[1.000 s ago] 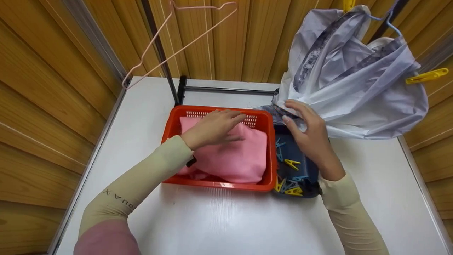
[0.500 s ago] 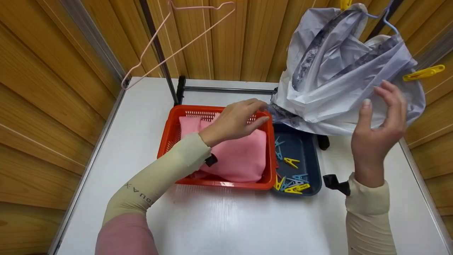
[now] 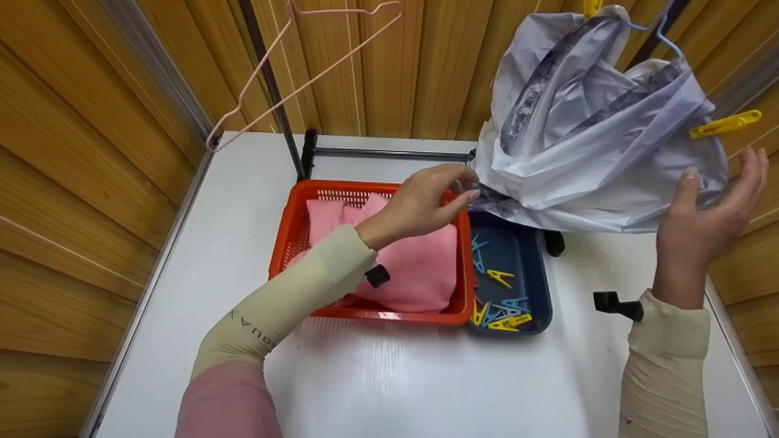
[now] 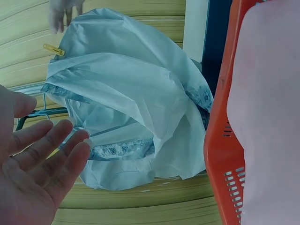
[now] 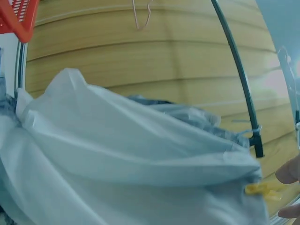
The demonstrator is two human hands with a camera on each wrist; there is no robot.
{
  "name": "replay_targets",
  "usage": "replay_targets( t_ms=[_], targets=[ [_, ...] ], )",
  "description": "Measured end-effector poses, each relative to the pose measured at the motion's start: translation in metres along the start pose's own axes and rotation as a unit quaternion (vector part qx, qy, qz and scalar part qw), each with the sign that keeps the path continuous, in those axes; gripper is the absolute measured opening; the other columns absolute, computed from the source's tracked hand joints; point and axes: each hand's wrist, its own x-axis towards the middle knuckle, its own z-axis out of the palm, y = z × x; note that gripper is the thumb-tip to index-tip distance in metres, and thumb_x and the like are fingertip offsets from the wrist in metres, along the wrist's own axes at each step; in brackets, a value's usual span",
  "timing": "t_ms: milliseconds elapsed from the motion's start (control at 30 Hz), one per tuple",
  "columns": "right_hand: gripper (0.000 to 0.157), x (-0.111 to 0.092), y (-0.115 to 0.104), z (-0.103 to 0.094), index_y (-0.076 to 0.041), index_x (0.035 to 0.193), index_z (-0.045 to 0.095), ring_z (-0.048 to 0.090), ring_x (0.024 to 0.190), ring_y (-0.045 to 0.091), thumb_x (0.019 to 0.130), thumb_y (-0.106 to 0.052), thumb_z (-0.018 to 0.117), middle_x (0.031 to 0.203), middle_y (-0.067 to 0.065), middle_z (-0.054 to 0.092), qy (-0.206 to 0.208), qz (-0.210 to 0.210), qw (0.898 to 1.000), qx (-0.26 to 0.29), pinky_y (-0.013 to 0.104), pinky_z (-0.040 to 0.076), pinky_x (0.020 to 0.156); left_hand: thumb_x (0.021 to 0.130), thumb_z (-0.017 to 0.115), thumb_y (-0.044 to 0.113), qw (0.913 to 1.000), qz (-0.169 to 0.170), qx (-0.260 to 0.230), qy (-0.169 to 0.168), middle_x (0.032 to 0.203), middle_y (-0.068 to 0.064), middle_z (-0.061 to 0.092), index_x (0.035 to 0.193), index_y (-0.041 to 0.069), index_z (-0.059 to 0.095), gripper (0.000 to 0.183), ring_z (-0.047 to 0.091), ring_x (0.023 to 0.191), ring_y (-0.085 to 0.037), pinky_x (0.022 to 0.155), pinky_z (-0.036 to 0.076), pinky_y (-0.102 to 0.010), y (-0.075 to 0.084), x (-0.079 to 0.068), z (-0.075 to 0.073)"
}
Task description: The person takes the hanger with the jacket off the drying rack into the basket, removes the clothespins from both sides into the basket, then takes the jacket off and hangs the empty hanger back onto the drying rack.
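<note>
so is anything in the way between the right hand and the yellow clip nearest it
Nothing visible: in the head and right wrist views, no object shows between the right hand and that yellow clip on the hanging cloth.

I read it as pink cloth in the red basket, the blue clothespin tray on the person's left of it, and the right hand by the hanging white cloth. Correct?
No: the head view shows the blue tray on the person's right of the red basket. The pink cloth in it and the right hand by the hanging white cloth are as you say.
</note>
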Motion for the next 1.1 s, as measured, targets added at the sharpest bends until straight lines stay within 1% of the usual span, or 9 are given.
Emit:
replay_targets(
  t_ms=[100, 233, 400, 500, 600, 733, 867, 967, 1100],
  targets=[
    [0.054, 0.010, 0.014, 0.003, -0.026, 0.141, 0.028, 0.022, 0.132, -0.001, 0.092, -0.021, 0.050, 0.148, -0.010, 0.025, -0.025, 0.054, 0.998, 0.021, 0.007, 0.010, 0.107, 0.092, 0.049, 0.037, 0.9998, -0.007, -0.017, -0.002, 0.101, 0.006, 0.063, 0.110, 0.017, 0.057, 0.028, 0.059, 0.088, -0.002, 0.075, 0.046, -0.014, 0.001, 0.000, 0.000],
    [0.051, 0.011, 0.020, 0.007, -0.026, 0.137, 0.035, 0.033, 0.127, 0.004, 0.091, -0.016, 0.053, 0.141, -0.008, 0.039, -0.026, 0.086, 0.992, 0.089, 0.011, 0.021, 0.105, 0.092, 0.048, 0.038, 0.9994, -0.016, -0.030, -0.006, 0.103, 0.006, 0.062, 0.111, 0.018, 0.056, 0.029, 0.059, 0.091, -0.002, 0.077, 0.046, -0.015, 0.003, 0.001, -0.002],
    [0.039, -0.004, 0.008, 0.010, -0.020, 0.125, 0.051, 0.044, 0.116, 0.011, 0.088, -0.011, 0.056, 0.128, -0.002, 0.053, -0.006, 0.060, 0.988, 0.144, 0.019, 0.031, 0.098, 0.092, 0.048, 0.038, 0.9989, -0.026, -0.037, -0.002, 0.105, 0.007, 0.062, 0.114, 0.019, 0.055, 0.030, 0.058, 0.092, -0.002, 0.078, 0.046, -0.015, 0.004, 0.001, -0.004],
    [0.036, -0.014, 0.003, 0.012, -0.018, 0.119, 0.057, 0.048, 0.108, 0.011, 0.085, -0.007, 0.057, 0.119, 0.001, 0.058, 0.005, 0.032, 0.988, 0.149, 0.019, 0.033, 0.092, 0.092, 0.048, 0.038, 0.9990, -0.022, -0.040, 0.005, 0.104, 0.008, 0.062, 0.114, 0.019, 0.055, 0.030, 0.058, 0.091, 0.000, 0.078, 0.046, -0.015, 0.005, 0.002, -0.005],
    [0.036, -0.027, -0.001, 0.017, -0.017, 0.118, 0.059, 0.050, 0.100, 0.010, 0.083, -0.006, 0.056, 0.113, 0.002, 0.060, 0.001, -0.008, 0.990, 0.142, 0.019, 0.034, 0.087, 0.092, 0.047, 0.038, 0.9989, -0.013, -0.044, 0.010, 0.103, 0.007, 0.062, 0.113, 0.018, 0.055, 0.029, 0.058, 0.089, 0.000, 0.077, 0.045, -0.015, 0.005, 0.003, -0.005],
    [0.037, -0.042, -0.010, 0.022, -0.014, 0.120, 0.058, 0.051, 0.098, 0.008, 0.083, -0.007, 0.058, 0.111, 0.005, 0.061, -0.022, -0.060, 0.989, 0.131, 0.019, 0.036, 0.087, 0.093, 0.047, 0.038, 0.9986, -0.009, -0.050, 0.014, 0.104, 0.006, 0.062, 0.113, 0.017, 0.055, 0.029, 0.059, 0.088, -0.001, 0.075, 0.046, -0.014, 0.006, 0.004, -0.007],
    [0.035, -0.052, -0.011, 0.035, -0.010, 0.120, 0.058, 0.053, 0.094, 0.007, 0.084, -0.012, 0.060, 0.106, 0.007, 0.062, -0.050, -0.085, 0.988, 0.121, 0.018, 0.039, 0.084, 0.093, 0.046, 0.038, 0.9979, -0.005, -0.061, 0.024, 0.102, 0.006, 0.061, 0.112, 0.017, 0.055, 0.030, 0.058, 0.088, -0.001, 0.073, 0.046, -0.014, 0.006, 0.006, -0.009],
    [0.032, -0.058, -0.007, 0.048, -0.005, 0.113, 0.061, 0.054, 0.088, 0.006, 0.084, -0.017, 0.063, 0.098, 0.006, 0.062, -0.067, -0.091, 0.987, 0.116, 0.018, 0.040, 0.079, 0.092, 0.046, 0.040, 0.9972, -0.009, -0.068, 0.031, 0.100, 0.006, 0.061, 0.111, 0.017, 0.055, 0.031, 0.056, 0.087, 0.000, 0.069, 0.047, -0.014, 0.007, 0.008, -0.010],
    [0.031, -0.068, -0.009, 0.064, 0.004, 0.098, 0.062, 0.052, 0.079, 0.005, 0.082, -0.022, 0.066, 0.086, 0.007, 0.060, -0.078, -0.106, 0.986, 0.103, 0.018, 0.039, 0.075, 0.092, 0.046, 0.041, 0.9968, -0.022, -0.069, 0.034, 0.101, 0.005, 0.061, 0.112, 0.015, 0.055, 0.034, 0.056, 0.088, 0.000, 0.066, 0.047, -0.015, 0.009, 0.010, -0.013]
  ],
)
